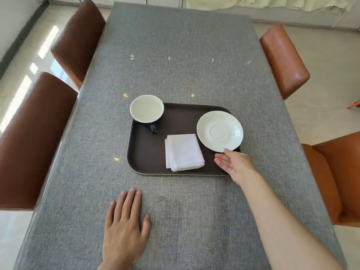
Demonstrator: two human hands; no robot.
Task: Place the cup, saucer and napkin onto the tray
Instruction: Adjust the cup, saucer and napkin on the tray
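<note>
A dark brown tray (148, 152) lies on the grey table. On its far left corner stands the cup (146, 108), dark outside and white inside, its handle pointing toward me. A folded white napkin (183, 152) lies in the tray's near middle. The white saucer (219, 131) sits at the tray's right side and overlaps the right rim. My right hand (234, 165) is just in front of the saucer, fingers spread, with the thumb tip touching the near rim. My left hand (124, 227) lies flat, palm down, on the table in front of the tray.
The grey table (175, 55) stretches away beyond the tray. Two brown chairs (29, 141) stand along the left edge and two orange-brown chairs (284, 59) along the right. Tiled floor shows on both sides.
</note>
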